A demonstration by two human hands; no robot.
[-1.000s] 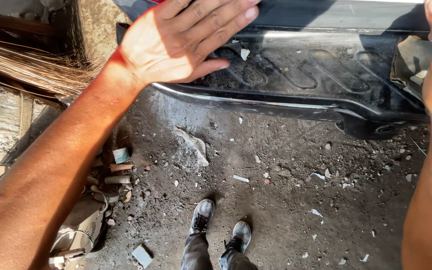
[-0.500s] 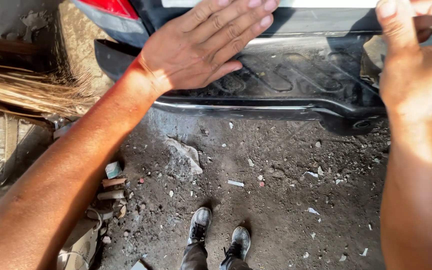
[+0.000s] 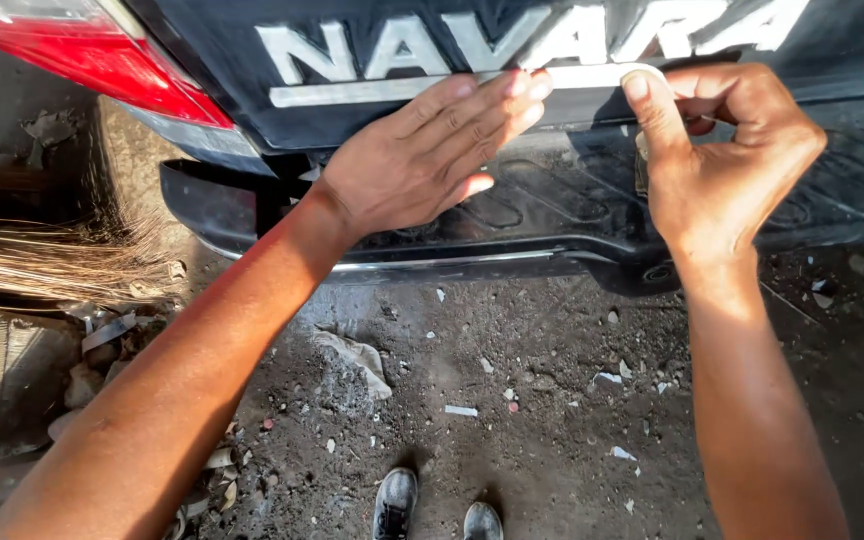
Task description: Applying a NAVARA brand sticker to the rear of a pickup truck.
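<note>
Dark, dusty bodywork fills the upper part of the head view: the tailgate (image 3: pixel 202 60) of a vehicle, carrying raised pale lettering and, beneath it, a pale strip (image 3: pixel 382 92) running across the panel. Left hand (image 3: pixel 422 160) lies flat against the tailgate, fingers together and extended, fingertips (image 3: pixel 527 88) resting on the pale strip at its middle stretch; nothing is enclosed in it. Right hand (image 3: pixel 727 155) sits just beside the left, to its right, loosely curled, with the thumb pressed upward against the strip's rounded end and the remaining fingers folded toward the palm. A small pale object shows inside the curl; what it is cannot be told, nor whether the fingers grip it.

Black rear bumper (image 3: pixel 512 215) with a ribbed step pad runs below both hands, edged by a bright lower trim. Red tail lamp (image 3: pixel 82 55) occupies the upper left corner. Both forearms rise from the lower edge of the view toward the panel.

Ground (image 3: pixel 552 400) beneath is dark packed dirt, littered with small pale chips and scraps. A crumpled grey rag (image 3: pixel 357 358) lies near the left forearm. Straw-coloured broom bristles (image 3: pixel 52 262) spread at left, above rubble and broken pieces. Two worn shoes (image 3: pixel 437 510) show at the bottom edge, toes pointing toward the bumper
</note>
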